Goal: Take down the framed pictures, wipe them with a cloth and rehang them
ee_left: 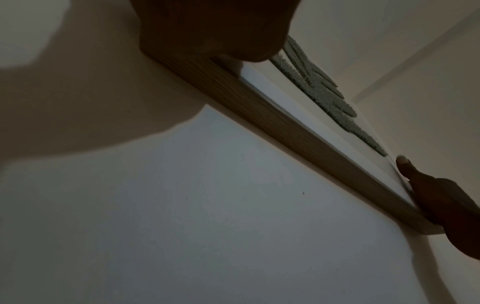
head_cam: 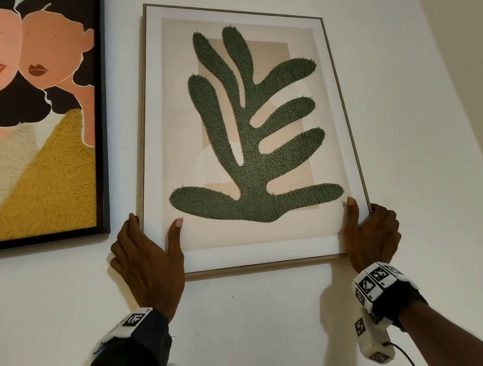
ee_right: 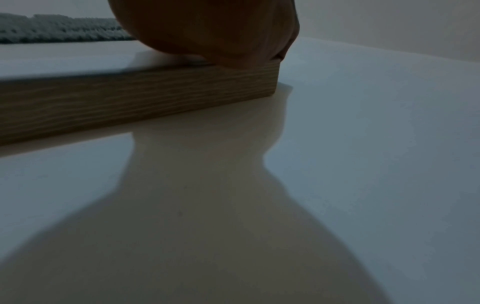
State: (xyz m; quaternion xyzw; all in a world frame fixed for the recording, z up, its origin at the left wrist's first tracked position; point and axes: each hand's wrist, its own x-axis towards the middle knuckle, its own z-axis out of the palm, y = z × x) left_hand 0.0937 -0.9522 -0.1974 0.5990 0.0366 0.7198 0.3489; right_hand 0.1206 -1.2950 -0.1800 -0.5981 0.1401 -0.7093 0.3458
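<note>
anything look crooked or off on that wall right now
Yes: the wood-framed leaf picture sits tilted, its top leaning left, while the black-framed picture beside it hangs straight. The left hand and right hand grip its bottom corners. No damage shows.

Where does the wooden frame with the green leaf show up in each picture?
Head: wooden frame centre, tilted, both hands at its bottom corners.
Left wrist: its bottom edge runs diagonally.
Right wrist: bottom edge at left.
Shared landmark: green leaf.
</note>
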